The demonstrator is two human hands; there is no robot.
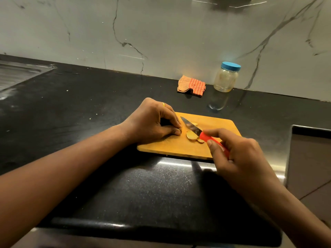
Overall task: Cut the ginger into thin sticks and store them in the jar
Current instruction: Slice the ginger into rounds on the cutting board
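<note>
On the black table point(107, 104), a small ginger stub point(180, 130) is pinched by the left grip point(152, 120); with the knife point(191, 127) clasped in the right grip point(238, 154), fingertips point(177, 133) could be nicked.

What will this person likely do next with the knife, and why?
Probably lower the knife onto the ginger piece the left hand pinches, cutting another slice. The right hand holds the blade beside it; only flat slices lie on the board.
</note>
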